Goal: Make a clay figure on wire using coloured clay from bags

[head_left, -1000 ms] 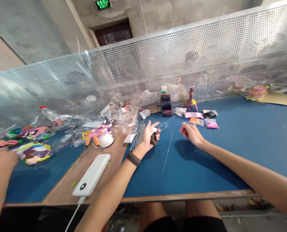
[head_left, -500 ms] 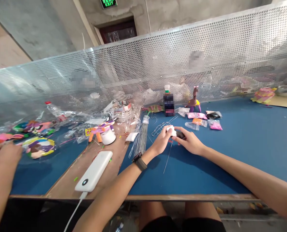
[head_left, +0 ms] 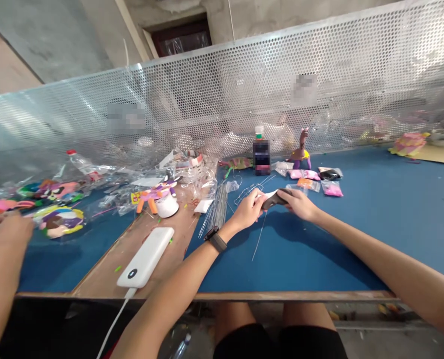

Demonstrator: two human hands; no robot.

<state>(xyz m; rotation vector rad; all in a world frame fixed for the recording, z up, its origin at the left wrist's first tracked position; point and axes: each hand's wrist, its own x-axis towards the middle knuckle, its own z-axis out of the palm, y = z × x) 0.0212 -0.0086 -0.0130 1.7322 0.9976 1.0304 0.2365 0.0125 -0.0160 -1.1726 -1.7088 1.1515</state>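
Between my two hands stretches a lump of modelling clay [head_left: 273, 200], dark grey to black with some white at its left end. My left hand [head_left: 248, 209], with a dark watch at the wrist, pinches the left end. My right hand [head_left: 299, 203] has its fingers closed on the right end. The clay is held just above the blue table. A single thin wire [head_left: 259, 237] lies below it, and bent wires [head_left: 249, 192] lie just behind my left hand. A bundle of straight wires [head_left: 215, 209] is left of that hand.
Behind my hands are packets of pink clay [head_left: 332, 188], a dark bottle [head_left: 261, 157] and a clay animal [head_left: 302, 152]. A white power bank [head_left: 147, 257] with a cable lies left. Another person's hand [head_left: 8, 232] is at the far left. A perforated metal screen [head_left: 222, 99] bounds the back.
My hands have moved apart, drawing the clay out into a longer strip. The white part, which was a plain lump on top, now shows as a thin streak.
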